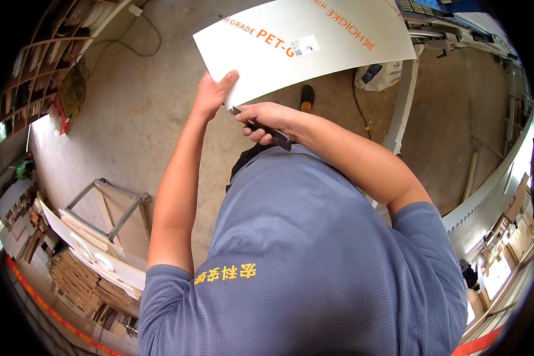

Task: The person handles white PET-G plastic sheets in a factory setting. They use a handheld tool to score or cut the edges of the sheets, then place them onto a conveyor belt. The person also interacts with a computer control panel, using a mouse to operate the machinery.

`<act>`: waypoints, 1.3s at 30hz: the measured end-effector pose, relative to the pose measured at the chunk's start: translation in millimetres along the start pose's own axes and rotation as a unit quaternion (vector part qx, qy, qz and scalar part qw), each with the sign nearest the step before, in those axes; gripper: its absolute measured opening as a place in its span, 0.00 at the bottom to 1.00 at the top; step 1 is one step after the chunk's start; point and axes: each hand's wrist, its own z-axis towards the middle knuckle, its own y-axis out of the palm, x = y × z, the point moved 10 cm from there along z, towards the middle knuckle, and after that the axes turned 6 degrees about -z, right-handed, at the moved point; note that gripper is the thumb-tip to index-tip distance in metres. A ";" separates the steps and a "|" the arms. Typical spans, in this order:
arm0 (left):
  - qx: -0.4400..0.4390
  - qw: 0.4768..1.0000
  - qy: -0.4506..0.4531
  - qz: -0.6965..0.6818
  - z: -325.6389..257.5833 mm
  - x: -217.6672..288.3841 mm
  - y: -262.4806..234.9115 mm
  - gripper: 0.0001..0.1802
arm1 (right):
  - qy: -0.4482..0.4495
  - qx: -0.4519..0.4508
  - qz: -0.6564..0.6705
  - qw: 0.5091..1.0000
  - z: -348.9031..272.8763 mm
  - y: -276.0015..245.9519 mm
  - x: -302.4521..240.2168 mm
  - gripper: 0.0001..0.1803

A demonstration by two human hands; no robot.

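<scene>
A large white panel [267, 65] with orange lettering and a small white label [305, 45] extends forward and to the right from my hands. My left hand [215, 95] grips its near left edge, thumb on the top face and the other fingers out of sight. Close beside it, at the panel's near corner, my right hand [264, 121] is wrapped round a black-handled knife [274, 135]. The front end of the knife meets the corner; its blade is too small to make out. The handle's butt points back toward my body.
A metal machine frame [406, 98] stands on the right, with a white sack [378, 76] beside it. Shelving [47, 59] lines the far left. A wheeled metal-framed rack [107, 207] and stacked boards [83, 279] are at the lower left. A cable [151, 44] lies on the floor.
</scene>
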 end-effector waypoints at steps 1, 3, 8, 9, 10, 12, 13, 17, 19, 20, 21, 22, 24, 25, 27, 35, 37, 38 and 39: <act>-0.003 1.000 -0.006 0.006 0.7 -1.1 0.5 0.27 | -0.003 0.002 0.016 1.000 -0.1 0.7 -1.5 0.06; -0.011 1.000 -0.020 0.018 -1.1 -2.8 -1.6 0.28 | 0.016 0.034 0.028 0.999 -5.3 -1.3 -3.0 0.07; -0.015 1.000 -0.012 0.011 0.9 -1.0 -1.9 0.29 | 0.037 0.020 0.086 0.995 -24.2 -36.2 -5.5 0.12; -0.013 1.000 -0.013 0.015 3.1 -2.7 -3.3 0.29 | 0.051 0.003 0.123 0.991 -36.7 -48.7 -4.8 0.11; -0.011 1.000 -0.014 0.018 6.1 -5.9 -5.0 0.29 | 0.048 0.021 0.110 0.992 -53.8 -66.0 -11.4 0.10; -0.025 1.000 -0.008 0.003 7.6 -7.1 -6.0 0.30 | 0.055 0.059 0.127 0.989 -93.7 -102.4 -19.1 0.10; -0.028 1.000 -0.008 -0.001 6.7 -6.1 -5.5 0.30 | 0.052 0.095 0.132 0.985 -115.1 -125.1 -23.6 0.12; -0.010 0.999 -0.002 0.032 8.2 -9.5 -14.0 0.32 | 0.076 0.148 0.192 0.967 -204.2 -226.0 -31.9 0.16; -0.006 0.998 -0.015 0.053 6.0 -8.9 -16.1 0.32 | 0.046 0.179 0.190 0.964 -258.2 -280.9 -44.7 0.18; -0.003 0.998 -0.022 0.064 3.9 -8.7 -16.0 0.32 | 0.027 0.213 0.176 0.961 -287.1 -313.8 -52.4 0.19; -0.001 0.998 -0.029 0.055 0.8 -9.2 -15.6 0.32 | -0.003 0.253 0.200 0.947 -314.0 -342.7 -61.3 0.18; -0.002 0.998 -0.026 0.059 -1.3 -6.8 -14.3 0.33 | -0.033 0.293 0.226 0.929 -341.4 -372.9 -67.7 0.17; -0.011 0.997 -0.017 0.071 -0.3 0.2 -9.5 0.33 | -0.204 0.393 0.259 0.858 -390.0 -483.2 -60.3 0.13; -0.003 0.997 -0.022 0.074 -1.1 -2.8 -11.8 0.33 | -0.245 0.457 0.240 0.821 -399.9 -487.6 -63.1 0.11; 0.015 0.996 -0.032 0.081 -4.4 -12.3 -15.7 0.33 | -0.278 0.547 0.155 0.774 -397.8 -468.8 -57.8 0.06; 0.095 0.988 0.021 0.116 2.6 21.1 23.6 0.34 | -0.444 0.403 -0.014 0.800 -259.7 -248.4 -77.8 0.42; 0.136 0.980 0.049 0.135 9.5 45.0 48.0 0.43 | -0.472 0.374 0.020 0.798 -239.4 -248.5 -81.8 0.45; 0.112 0.991 0.052 0.047 12.1 54.4 67.4 0.48 | -0.485 0.363 0.035 0.795 -234.3 -250.1 -87.1 0.46; 0.106 0.985 0.095 0.095 15.7 60.1 73.7 0.52 | -0.493 0.353 0.037 0.795 -231.5 -249.6 -93.6 0.46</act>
